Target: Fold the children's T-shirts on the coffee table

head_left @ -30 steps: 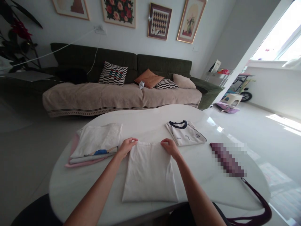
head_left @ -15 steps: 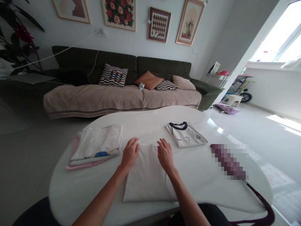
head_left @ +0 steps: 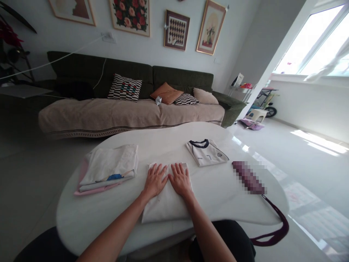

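A white folded garment (head_left: 163, 209) lies flat on the white table (head_left: 109, 222) right in front of me. My left hand (head_left: 156, 180) rests palm down on its upper left part, fingers stretched out. Beside it, my right hand (head_left: 180, 180) presses flat on the upper right part, also with straight fingers. The two thumbs nearly meet in the middle. To the left sits a stack of folded clothes (head_left: 111, 163), white on top with a blue print and pink underneath. A folded white jersey (head_left: 207, 153) with a dark collar lies at the back right.
A blurred-out purple object with a dark strap (head_left: 280, 218) lies at the table's right edge, the strap hanging over. Behind the table stands a dark green sofa (head_left: 180, 78) with a beige cover and several cushions. My knees are under the near edge.
Both hands have come down from the garment's far edge and moved closer together, now flat on the cloth. The view has turned slightly to the right.
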Demonstrator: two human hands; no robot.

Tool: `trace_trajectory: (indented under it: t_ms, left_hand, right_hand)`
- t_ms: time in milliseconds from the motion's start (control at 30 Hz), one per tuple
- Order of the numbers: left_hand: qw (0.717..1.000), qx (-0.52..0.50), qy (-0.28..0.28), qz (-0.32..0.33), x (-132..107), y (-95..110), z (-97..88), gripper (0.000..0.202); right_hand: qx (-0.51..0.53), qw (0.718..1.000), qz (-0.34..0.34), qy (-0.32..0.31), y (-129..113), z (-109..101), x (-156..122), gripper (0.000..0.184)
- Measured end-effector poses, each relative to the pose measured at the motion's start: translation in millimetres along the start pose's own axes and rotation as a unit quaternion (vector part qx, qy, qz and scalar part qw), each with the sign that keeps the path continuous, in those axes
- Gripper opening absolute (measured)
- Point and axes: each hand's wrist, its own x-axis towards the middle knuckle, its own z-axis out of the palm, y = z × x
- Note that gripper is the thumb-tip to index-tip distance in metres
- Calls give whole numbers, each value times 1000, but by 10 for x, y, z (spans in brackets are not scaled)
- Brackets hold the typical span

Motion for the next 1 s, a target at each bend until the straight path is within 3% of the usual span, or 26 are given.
trace_trajectory:
  t_ms: [267,367,467,567,667,733,833,900,1000]
  left_hand:
    - [999,21,9,-48,-453,166,-85,51]
    - [998,23,5,-62,-613,203,-131,51]
    - [997,23,-9,-66,-700,192,-147,52]
    - [998,15,-31,-60,-700,152,-154,53]
    - [997,-5,-56,-58,-615,113,-175,55]
    - [995,-30,-73,-62,-543,96,-205,55]
    - [987,-124,-65,-82,-542,114,-330,53]
    - [962,-247,-15,-115,-698,174,-502,52]
    - [861,-474,40,-179,-1215,332,-835,46]
  right_hand:
    - [22,998,-55,-24,-71,-98,-304,53]
    - [31,998,-56,-21,-157,-226,-448,55]
    - [65,995,-76,-14,-282,-432,-719,53]
    - [124,975,-164,-89,-371,-572,-1147,57]
    - [117,959,-194,-167,-388,-528,-1537,80]
    - [75,970,-168,-158,-377,-415,-1681,84]
    - [26,984,-142,-101,-371,-241,-1726,73]
    - [15,988,-136,-76,-392,-183,-1699,70]
    - [6,990,-128,-65,-465,-201,-1672,64]
